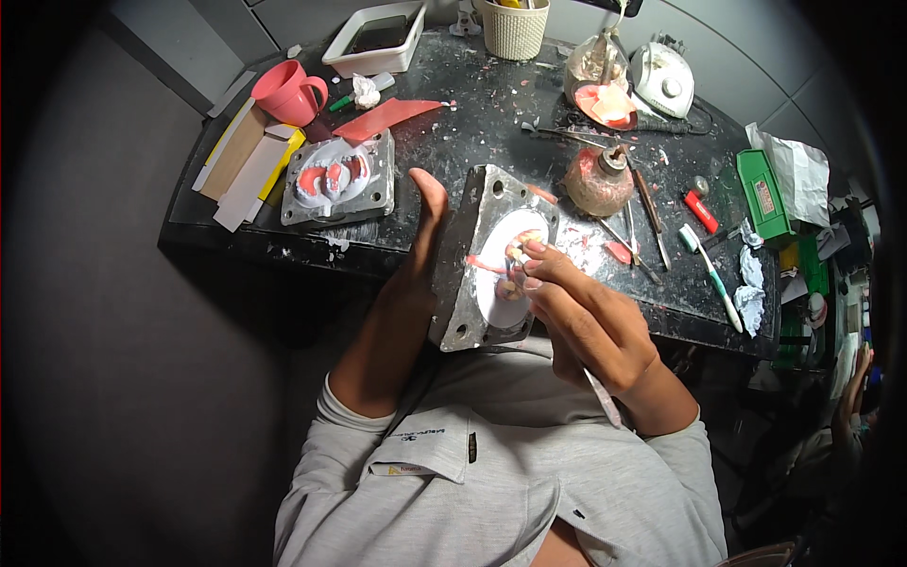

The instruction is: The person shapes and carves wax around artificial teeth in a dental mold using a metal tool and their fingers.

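My left hand point(416, 260) grips a grey metal denture flask half point(457, 274) from its left side; the thumb stands up along the edge and the other fingers are hidden behind it. White plaster point(501, 222) fills the flask, which is tilted up above my lap. A row of artificial teeth point(524, 242) sits in pink wax on the plaster, with a pink strip point(487, 265) beside it. My right hand point(600, 326) is closed round a slim tool, whose pale handle point(602, 399) sticks out below the palm. Its fingertips lie at the teeth and hide the tool's tip.
Another flask half point(383, 194) lies at the table's left, near a pink wax sheet point(397, 117) and a pink mug point(283, 93). A spirit burner point(600, 184), several thin tools, a red lighter point(701, 213) and a toothbrush point(715, 282) lie right. Another person's arm point(855, 383) shows far right.
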Demonstrator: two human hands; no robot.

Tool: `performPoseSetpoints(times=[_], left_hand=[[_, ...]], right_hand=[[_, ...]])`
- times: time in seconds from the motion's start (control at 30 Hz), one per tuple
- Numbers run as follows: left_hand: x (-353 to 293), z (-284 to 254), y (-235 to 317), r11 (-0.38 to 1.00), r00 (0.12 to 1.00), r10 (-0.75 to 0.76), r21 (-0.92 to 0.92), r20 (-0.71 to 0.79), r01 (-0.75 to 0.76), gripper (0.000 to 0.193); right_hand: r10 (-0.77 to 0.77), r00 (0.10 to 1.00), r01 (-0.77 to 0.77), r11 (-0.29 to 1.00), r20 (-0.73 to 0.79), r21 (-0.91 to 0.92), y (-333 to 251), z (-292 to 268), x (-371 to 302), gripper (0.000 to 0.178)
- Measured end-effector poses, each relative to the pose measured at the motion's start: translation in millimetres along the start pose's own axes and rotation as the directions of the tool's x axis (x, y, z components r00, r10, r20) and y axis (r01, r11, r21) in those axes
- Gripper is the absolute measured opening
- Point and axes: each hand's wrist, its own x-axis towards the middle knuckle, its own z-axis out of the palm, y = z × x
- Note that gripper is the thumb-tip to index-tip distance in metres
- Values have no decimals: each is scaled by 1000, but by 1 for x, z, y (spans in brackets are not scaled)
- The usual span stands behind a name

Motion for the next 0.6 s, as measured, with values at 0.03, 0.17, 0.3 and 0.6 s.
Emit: performPoseSetpoints(times=[0.03,0.17,0.3,0.6], left_hand=[[0,2,0,999,999,13,53,-39,-11,134],[0,12,-1,991,993,23,134,-112,-8,133],[1,18,-2,998,997,15,62,-80,-10,132],[0,25,-1,983,986,67,179,-153,-39,128]], right_hand=[[27,999,-26,999,-26,25,0,0,0,29],[13,1000,-13,999,-19,31,-2,1,3,28],[30,999,-30,999,-11,26,-3,2,4,26],[92,991,-85,994,-96,76,-5,9,2,27]])
